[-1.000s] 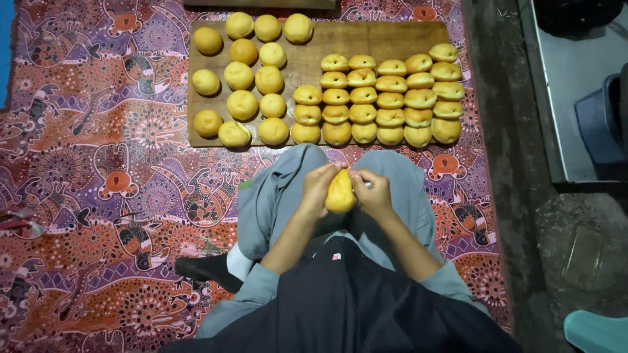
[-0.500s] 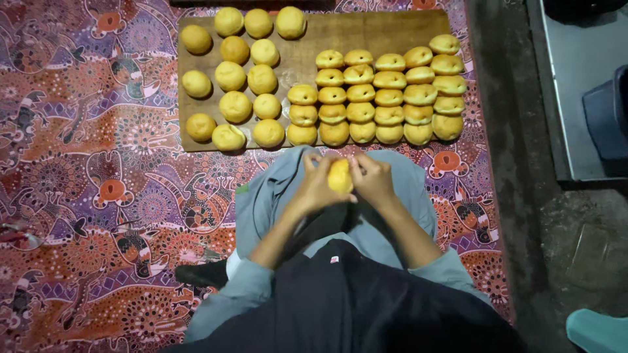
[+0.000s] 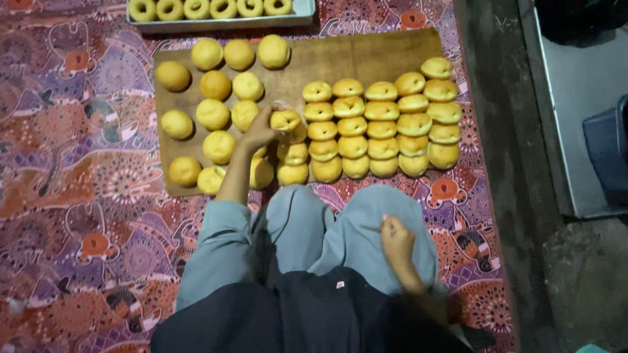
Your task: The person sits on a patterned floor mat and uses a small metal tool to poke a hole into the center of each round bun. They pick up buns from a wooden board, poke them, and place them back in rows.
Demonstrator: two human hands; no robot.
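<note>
My left hand (image 3: pixel 260 131) reaches out over the wooden board (image 3: pixel 366 55) and holds a shaped yellow dough piece (image 3: pixel 286 120) at the top of a column of similar pieces. Rows of shaped, dimpled dough pieces (image 3: pixel 383 121) fill the board's right half. Round dough balls (image 3: pixel 214 114) sit on its left half. My right hand (image 3: pixel 396 240) rests on my right knee with fingers curled; nothing shows in it.
A tray (image 3: pixel 222 23) of ring-shaped dough pieces lies beyond the board at the top. A patterned mat (image 3: pixel 78 196) covers the floor. A concrete strip (image 3: pixel 504 144) and a dark blue container (image 3: pixel 608 147) lie to the right.
Both hands held the dough piece over my lap; now the left hand has carried it forward onto the board, and the right hand has dropped to my knee.
</note>
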